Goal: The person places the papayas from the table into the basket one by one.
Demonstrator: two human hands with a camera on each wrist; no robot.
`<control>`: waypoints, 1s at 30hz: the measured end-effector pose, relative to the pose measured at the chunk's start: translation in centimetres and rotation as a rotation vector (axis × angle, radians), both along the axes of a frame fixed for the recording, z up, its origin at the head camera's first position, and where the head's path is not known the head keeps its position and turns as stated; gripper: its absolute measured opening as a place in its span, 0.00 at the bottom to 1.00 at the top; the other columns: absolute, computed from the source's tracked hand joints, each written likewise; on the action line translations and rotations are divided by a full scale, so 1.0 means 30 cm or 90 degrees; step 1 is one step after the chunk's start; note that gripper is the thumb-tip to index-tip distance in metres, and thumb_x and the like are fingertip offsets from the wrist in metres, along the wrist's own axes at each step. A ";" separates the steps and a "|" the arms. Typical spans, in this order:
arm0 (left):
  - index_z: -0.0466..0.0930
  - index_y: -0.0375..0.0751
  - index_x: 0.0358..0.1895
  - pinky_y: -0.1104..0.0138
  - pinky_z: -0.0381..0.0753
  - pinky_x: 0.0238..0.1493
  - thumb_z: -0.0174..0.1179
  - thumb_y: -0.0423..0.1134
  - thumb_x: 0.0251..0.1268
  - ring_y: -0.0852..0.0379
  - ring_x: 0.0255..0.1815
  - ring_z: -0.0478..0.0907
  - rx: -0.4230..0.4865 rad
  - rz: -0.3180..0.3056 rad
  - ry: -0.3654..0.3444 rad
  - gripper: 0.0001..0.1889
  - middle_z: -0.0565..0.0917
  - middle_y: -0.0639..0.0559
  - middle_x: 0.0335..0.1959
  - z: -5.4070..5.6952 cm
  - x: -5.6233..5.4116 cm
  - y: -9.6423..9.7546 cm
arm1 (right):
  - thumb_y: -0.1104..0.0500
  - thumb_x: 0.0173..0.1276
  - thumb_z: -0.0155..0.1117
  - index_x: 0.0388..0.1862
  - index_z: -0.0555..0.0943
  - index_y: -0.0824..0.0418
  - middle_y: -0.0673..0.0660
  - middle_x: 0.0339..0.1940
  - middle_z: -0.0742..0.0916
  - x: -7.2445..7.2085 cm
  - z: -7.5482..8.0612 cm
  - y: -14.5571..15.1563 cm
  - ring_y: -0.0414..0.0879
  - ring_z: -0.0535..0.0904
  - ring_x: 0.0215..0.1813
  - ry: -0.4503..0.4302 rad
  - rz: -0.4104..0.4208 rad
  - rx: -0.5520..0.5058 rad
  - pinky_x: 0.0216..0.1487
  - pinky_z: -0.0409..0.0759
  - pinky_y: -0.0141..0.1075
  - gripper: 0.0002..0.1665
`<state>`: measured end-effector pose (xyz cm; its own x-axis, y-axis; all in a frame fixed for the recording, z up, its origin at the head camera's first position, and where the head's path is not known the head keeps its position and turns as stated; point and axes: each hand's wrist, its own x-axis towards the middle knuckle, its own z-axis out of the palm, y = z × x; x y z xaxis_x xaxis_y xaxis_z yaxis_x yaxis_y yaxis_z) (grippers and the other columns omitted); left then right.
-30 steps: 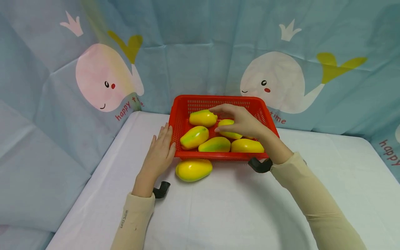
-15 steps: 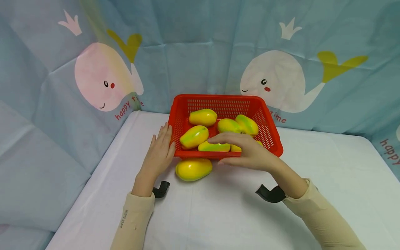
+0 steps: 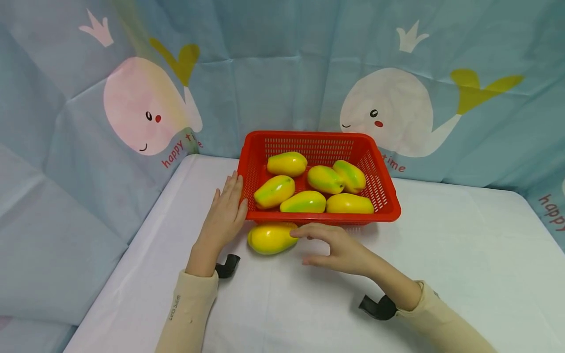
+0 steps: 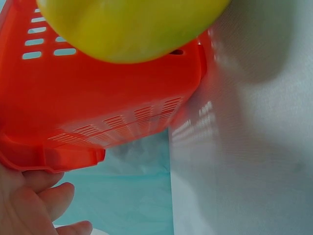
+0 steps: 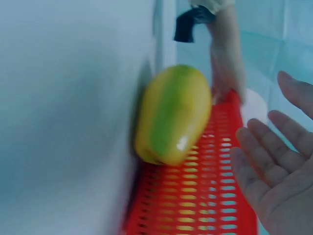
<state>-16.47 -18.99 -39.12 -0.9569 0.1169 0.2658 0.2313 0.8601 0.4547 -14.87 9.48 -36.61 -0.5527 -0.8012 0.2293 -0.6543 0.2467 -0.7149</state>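
A red plastic basket (image 3: 318, 217) holds several yellow papayas (image 3: 309, 202) with green streaks. One more papaya (image 3: 270, 239) lies on the white table just in front of the basket's near left corner. My left hand (image 3: 222, 213) rests on the basket's left rim with straight fingers; in the left wrist view its fingers (image 4: 56, 198) are right at that rim. To the right of the loose papaya is my right hand (image 3: 342, 247), fingers spread and nothing in its grasp. Its fingertips overlap the fruit's right end in the head view, while the right wrist view shows a gap between palm and papaya (image 5: 173, 115).
Behind the basket hangs a blue curtain (image 3: 273, 93) printed with whales; it also runs down the left side. White table (image 3: 441, 245) extends in front and to the right. Black straps (image 3: 378, 308) sit at both wrists.
My right hand has moved from over the basket, back across its near rim, down beside the loose papaya. The papayas at the basket's right side are uncovered. The left hand has stayed at the rim.
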 end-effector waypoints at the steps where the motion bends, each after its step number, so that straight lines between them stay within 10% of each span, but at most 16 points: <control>1: 0.47 0.34 0.74 0.45 0.42 0.70 0.46 0.41 0.71 0.47 0.76 0.42 0.000 0.001 0.000 0.33 0.47 0.43 0.76 0.001 0.000 0.000 | 0.56 0.59 0.70 0.61 0.75 0.60 0.50 0.58 0.80 0.002 -0.011 -0.002 0.43 0.74 0.58 -0.006 -0.004 0.008 0.56 0.76 0.40 0.30; 30: 0.48 0.32 0.73 0.44 0.43 0.70 0.45 0.41 0.72 0.47 0.76 0.43 -0.011 -0.003 -0.001 0.32 0.47 0.42 0.76 0.006 -0.004 -0.001 | 0.59 0.58 0.70 0.58 0.77 0.61 0.54 0.56 0.82 -0.031 -0.167 -0.063 0.48 0.75 0.58 0.009 -0.175 -0.010 0.59 0.71 0.47 0.27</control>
